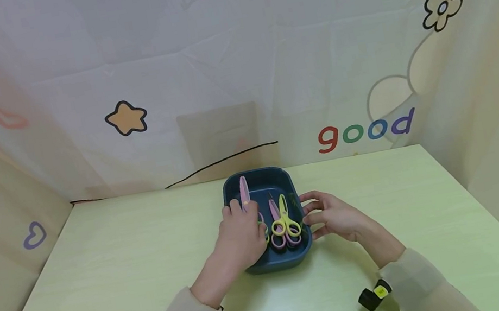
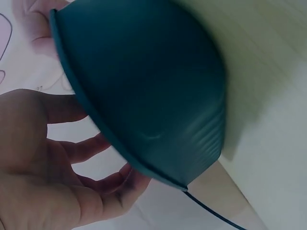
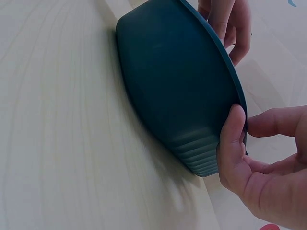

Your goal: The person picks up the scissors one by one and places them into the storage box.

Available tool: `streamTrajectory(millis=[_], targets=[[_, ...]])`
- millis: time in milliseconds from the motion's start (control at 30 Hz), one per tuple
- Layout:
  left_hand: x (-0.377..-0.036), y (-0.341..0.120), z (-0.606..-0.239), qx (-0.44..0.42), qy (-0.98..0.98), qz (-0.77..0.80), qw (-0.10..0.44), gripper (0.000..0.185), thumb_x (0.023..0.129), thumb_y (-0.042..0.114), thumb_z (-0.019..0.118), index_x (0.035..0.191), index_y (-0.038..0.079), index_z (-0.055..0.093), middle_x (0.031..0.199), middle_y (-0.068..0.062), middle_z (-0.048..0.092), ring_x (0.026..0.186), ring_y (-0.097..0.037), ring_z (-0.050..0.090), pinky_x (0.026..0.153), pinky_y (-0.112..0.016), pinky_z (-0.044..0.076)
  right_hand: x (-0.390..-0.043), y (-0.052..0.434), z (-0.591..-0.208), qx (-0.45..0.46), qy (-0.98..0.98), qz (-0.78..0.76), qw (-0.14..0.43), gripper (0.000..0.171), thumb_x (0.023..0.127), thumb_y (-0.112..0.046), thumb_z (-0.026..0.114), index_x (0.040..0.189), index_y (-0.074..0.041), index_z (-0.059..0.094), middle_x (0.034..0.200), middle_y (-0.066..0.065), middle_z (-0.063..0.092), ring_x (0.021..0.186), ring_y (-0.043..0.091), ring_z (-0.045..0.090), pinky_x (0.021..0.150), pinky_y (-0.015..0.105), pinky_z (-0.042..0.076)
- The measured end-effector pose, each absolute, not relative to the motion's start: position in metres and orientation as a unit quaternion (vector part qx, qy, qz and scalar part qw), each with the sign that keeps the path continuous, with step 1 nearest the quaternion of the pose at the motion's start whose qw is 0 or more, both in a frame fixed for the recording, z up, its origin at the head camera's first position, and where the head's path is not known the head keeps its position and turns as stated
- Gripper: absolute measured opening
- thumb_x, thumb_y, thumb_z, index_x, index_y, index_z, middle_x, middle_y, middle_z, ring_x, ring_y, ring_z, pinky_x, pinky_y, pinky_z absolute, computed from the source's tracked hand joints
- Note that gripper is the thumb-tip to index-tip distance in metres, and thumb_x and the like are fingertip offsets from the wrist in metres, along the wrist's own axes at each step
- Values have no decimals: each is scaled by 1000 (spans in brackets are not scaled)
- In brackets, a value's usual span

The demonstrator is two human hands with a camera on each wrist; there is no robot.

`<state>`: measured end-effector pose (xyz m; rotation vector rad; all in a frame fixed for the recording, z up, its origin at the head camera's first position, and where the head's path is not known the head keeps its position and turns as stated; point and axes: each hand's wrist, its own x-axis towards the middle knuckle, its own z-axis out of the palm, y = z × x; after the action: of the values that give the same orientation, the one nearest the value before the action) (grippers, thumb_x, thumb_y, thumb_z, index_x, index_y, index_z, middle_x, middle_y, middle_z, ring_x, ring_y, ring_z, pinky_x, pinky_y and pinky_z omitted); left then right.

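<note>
A dark blue basin point(image 1: 275, 265) stands on the table with several craft scissors in it. My left hand point(image 1: 241, 234) reaches over its left rim with bent fingers and grips pink scissors point(image 1: 243, 188), whose blades point away past the fingertips. Most of their handles are hidden beneath the hand, where a bit of green also shows. Yellow scissors point(image 1: 283, 206) lie to the right, overlapping another pair with pinkish-purple handles point(image 1: 297, 241). At the basin's right side, my right hand point(image 1: 333, 214) pinches the rim, one digit on the outer wall in the right wrist view.
The pale wooden table point(image 1: 149, 266) reaches back to a printed curtain point(image 1: 136, 42), which also hangs at both sides. The basin is close to the table's back edge. A black device point(image 1: 374, 295) is strapped at the right wrist.
</note>
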<state>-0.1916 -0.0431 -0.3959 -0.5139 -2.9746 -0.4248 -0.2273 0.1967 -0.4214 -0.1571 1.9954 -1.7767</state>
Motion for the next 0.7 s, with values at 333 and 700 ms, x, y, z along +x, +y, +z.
streamTrajectory(millis=[333,700], targets=[[-197,-35,-407,-168,-984,-58,24,39,102,28,61,129,0,60,119,-30,56,105,-41,53,89,-47,52,-227,196,-421,-58,721,-650,235,60,97,3,58,151,5,31,119,21,48,95,28,58,72,35,60],[-197,-28,-409,-140,-990,-9,-3,47,106,33,55,140,2,59,141,-33,49,126,-47,50,105,-50,46,-228,197,-422,-60,724,-647,233,59,97,2,58,150,4,32,121,23,48,95,27,60,73,36,60]])
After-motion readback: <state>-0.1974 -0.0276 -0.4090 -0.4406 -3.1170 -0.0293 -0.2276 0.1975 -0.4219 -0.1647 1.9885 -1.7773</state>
